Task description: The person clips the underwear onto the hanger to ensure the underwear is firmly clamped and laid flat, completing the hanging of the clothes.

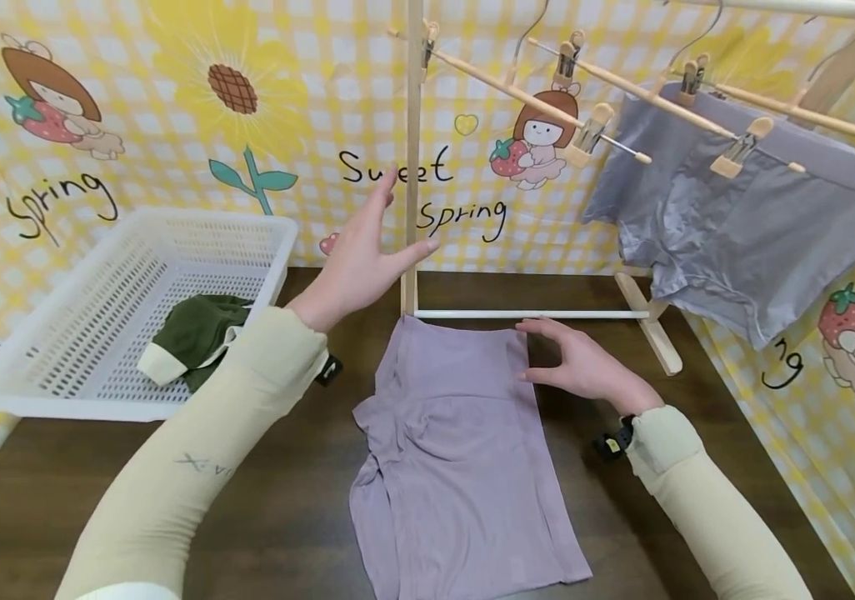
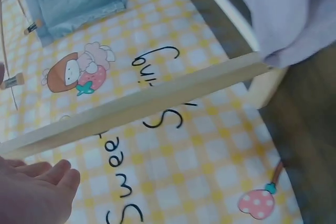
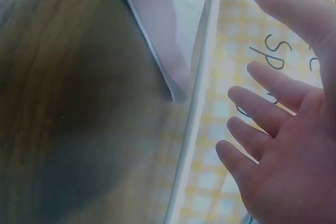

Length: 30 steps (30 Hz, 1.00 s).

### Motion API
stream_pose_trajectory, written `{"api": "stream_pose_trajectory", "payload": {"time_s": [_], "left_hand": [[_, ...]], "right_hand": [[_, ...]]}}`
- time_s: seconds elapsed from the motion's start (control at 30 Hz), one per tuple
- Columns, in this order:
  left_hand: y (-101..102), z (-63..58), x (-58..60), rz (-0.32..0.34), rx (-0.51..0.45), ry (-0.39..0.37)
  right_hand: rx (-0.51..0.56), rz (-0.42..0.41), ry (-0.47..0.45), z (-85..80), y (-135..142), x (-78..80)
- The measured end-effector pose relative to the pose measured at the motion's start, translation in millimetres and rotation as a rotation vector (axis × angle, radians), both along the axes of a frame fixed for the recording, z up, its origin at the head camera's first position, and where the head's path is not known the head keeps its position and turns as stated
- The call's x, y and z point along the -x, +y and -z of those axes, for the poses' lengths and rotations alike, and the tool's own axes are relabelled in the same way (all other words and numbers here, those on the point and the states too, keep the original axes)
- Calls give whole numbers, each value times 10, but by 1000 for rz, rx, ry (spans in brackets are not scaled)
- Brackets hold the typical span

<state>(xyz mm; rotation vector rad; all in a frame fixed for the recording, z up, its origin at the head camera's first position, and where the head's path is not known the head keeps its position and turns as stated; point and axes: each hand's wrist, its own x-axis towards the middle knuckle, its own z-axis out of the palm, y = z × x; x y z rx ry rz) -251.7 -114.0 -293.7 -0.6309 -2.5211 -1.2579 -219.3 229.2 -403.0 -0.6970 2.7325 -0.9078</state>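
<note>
Backdrop (image 1: 367,92): checked and printed, beyond the fingers of both hands.
Table (image 1: 277,500): dark wood, below all the fingers.
Rack (image 1: 413,125): its post stands right by the left fingers; in the left wrist view it passes between thumb and fingers, but I cannot tell whether they touch it.
Basket (image 1: 75,410): white, well to the left of the left fingers.
Grey clothing (image 1: 735,217): clipped up, above and to the right of the right fingers.
Mauve garment (image 1: 465,467): spread on the table, its top edge just beside the right fingers, lower than the left ones.
Hanger (image 1: 525,97): bare, above and to the right of the left fingertips.
Green garment (image 1: 198,329): in the basket, left of the left fingers.
Left hand (image 1: 363,258): raised, fingers extended, thumb apart, grasping nothing.
Right hand (image 1: 585,358): fingers spread and released, near the mauve garment's upper right corner.
Clip (image 1: 590,133): on the hanger, above the right fingers.
</note>
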Motion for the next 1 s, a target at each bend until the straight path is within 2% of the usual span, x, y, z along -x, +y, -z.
{"api": "stream_pose_trajectory", "payload": {"time_s": [0.2, 0.43, 0.57, 0.73, 1.0], "left_hand": [[130, -159, 192, -6, -132, -47], [171, -159, 403, -29, -264, -24], [156, -119, 479, -22, -284, 24], [118, -114, 514, 4, -284, 9], [123, -127, 552, -10, -273, -16]], "right_hand": [[7, -13, 14, -47, -27, -10], [25, -10, 42, -142, -50, -64], [32, 2, 62, -219, -62, -102], [0, 42, 138, -369, -79, -112], [-4, 199, 301, -705, -10, -56]]}}
